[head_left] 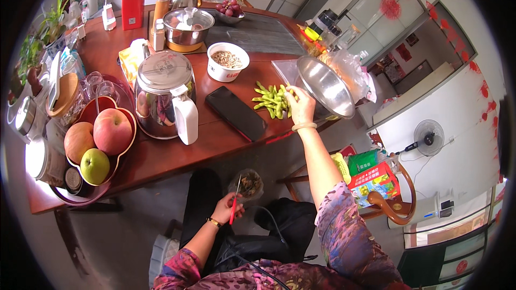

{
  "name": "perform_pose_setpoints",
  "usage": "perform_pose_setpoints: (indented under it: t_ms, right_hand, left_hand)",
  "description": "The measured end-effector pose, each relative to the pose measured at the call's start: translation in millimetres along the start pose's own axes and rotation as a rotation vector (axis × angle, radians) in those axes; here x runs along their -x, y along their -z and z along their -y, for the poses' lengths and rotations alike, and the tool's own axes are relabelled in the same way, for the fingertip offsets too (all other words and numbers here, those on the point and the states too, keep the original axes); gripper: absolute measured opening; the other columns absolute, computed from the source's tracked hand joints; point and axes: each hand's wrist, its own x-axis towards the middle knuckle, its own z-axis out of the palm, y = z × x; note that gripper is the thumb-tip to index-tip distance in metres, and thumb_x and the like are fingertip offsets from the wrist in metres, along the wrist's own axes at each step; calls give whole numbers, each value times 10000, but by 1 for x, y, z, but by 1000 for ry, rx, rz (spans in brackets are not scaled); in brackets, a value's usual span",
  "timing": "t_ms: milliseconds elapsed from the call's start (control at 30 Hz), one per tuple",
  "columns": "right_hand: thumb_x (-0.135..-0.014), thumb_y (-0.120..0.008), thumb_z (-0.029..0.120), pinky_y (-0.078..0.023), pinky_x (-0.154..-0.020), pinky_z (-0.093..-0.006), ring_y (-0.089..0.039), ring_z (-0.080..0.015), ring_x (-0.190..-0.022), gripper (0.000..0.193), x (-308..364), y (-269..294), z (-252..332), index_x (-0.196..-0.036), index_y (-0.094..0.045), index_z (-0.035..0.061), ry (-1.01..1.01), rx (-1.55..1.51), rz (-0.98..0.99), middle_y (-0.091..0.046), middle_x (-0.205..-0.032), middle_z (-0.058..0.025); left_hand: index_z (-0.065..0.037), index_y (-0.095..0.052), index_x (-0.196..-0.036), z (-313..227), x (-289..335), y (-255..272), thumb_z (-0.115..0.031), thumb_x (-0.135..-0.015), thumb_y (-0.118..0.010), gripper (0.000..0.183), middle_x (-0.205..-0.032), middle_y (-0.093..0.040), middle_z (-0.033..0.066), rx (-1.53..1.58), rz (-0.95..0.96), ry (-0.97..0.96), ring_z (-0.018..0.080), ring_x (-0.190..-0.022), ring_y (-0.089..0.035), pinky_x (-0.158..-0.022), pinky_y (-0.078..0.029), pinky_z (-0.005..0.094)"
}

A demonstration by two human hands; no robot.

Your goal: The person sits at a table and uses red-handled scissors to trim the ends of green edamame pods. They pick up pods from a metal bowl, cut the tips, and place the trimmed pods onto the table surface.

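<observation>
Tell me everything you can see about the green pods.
The green pods are slim, bumpy and yellowish, some slightly curved, apparently unopened. They lie in a loose, crisscrossed heap on the glossy red-brown wooden table, between the black phone and the tilted metal bowl. The right hand is at the heap's right edge; whether it grips a pod is unclear.

**Green pods (269,98) touched by the right hand (302,108), scissors (233,212) held in the left hand (222,212)**

The pods are heaped on a wooden table (161,165), between a black phone (235,114) and a metal bowl (329,88). The red-handled scissors are held near a clear container (259,189) of dark scraps. Farther back, a white tub (221,73) is seen. At the left, apples (112,131) are gathered in a lobed dish (124,149) beside a steel jug (160,94).
</observation>
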Motion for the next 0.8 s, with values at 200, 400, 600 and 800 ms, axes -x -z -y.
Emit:
perform_pose_setpoints:
  t_ms: [200, 400, 600, 800]
  right_hand:
    - [-728, -655, 91, -428, -610, -265, -556, -147, -650, 133, -14, 6, 1, -849, -631, 40, -98, -62, -209, -623, -734, -68]
    - [-797, -600, 81, -460, -660, -287, -551, -150, -763, 148, -12, 14, 11, -943, -613, 53, -660, -1106, -292, -598, -878, -62]
    - [-872, -465, 74, -432, -589, -264, -502, -191, -720, 180, 45, 53, 7, -1007, -526, -27, -808, -2221, -302, -579, -898, -128]
    - [-828, -462, 82, -429, -619, -280, -508, -217, -738, 189, 145, 77, -14, -947, -531, -47, -935, -2295, -382, -569, -857, -154]
  left_hand:
    - [-63, -429, -1120, 2, -3, -2, -87, -809, -556, 336, -717, -603, 96, -7, 7, -14, 143, -538, -584, -426, -434, 221]
    - [-69, -422, -1116, 1, 2, 0, -94, -813, -557, 333, -736, -610, 115, 37, 1, -16, 158, -539, -591, -430, -445, 232]
    - [-68, -414, -1109, 4, 1, 0, -105, -814, -573, 337, -749, -615, 138, 53, 16, -61, 188, -552, -604, -448, -464, 247]
    - [-67, -415, -1110, -2, 10, -10, -100, -816, -569, 334, -746, -614, 143, 5, -19, -78, 193, -559, -603, -451, -467, 252]
